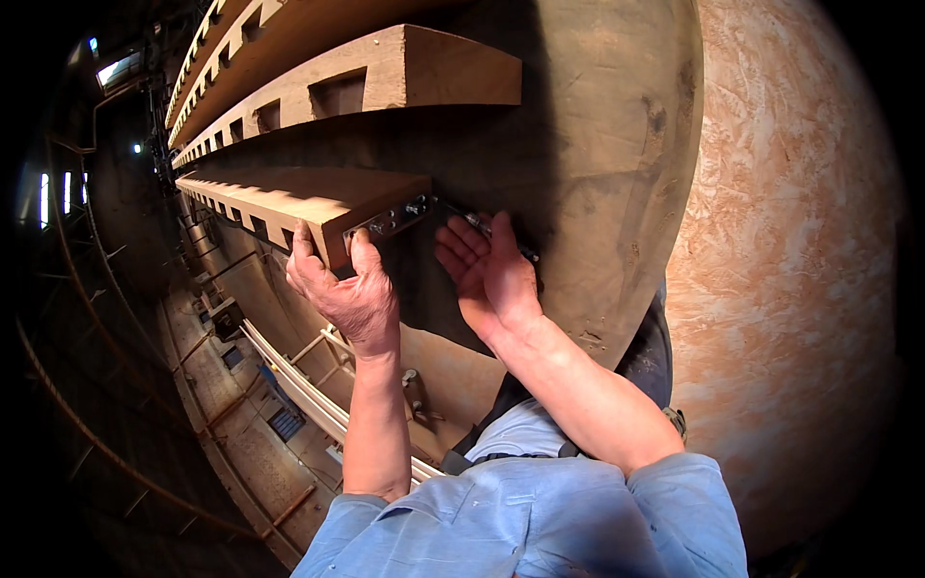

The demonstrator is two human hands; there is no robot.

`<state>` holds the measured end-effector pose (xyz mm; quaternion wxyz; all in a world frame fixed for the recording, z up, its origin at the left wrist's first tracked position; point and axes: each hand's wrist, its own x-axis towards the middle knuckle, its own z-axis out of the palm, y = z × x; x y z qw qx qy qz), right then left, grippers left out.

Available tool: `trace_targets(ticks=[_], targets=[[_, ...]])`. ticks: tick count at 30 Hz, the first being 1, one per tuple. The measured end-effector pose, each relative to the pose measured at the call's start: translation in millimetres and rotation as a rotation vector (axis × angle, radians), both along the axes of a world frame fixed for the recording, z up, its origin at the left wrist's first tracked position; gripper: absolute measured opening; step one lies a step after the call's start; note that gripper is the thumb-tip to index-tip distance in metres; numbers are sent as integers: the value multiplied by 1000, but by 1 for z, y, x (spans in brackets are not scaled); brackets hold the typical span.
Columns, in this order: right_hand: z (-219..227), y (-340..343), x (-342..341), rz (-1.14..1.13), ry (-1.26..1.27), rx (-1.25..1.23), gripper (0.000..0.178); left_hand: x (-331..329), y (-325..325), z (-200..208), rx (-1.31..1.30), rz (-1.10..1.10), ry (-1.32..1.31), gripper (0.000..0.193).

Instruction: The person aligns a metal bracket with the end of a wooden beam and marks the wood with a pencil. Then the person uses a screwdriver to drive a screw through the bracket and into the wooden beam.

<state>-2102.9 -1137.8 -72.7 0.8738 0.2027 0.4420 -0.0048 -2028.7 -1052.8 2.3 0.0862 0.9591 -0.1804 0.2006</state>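
Left hand (349, 294) clenched on the end of a notched pale wooden beam (318, 200) by its grey bolted metal bracket (393, 220); right hand (489, 272) half open, fingers loosely holding a thin dark metal tool (482, 226).

You get warm, dim light with small bright windows (56, 197) far left; deep shadow falls under the beams (318, 197), and fisheye bending darkens the rim.

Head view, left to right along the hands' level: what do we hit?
Notched wooden beam → left hand gripping its end → metal bracket → right hand on a tool → big timber face → rough plaster wall.
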Motion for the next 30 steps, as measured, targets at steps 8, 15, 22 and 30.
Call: trace_targets(ticks=[8,15,22,30], targets=[[2,3,0,14,22,107,54,0,-2,1,36,-3,-10,58],[2,0,1,30,24,151,46,-1,-2,0,-22,20,15,57],[4,-8,-1,76,46,168,39,-2,-4,2,36,55,33,55],[4,-6,1,32,52,204,45,-2,-4,2,25,53,35,54]])
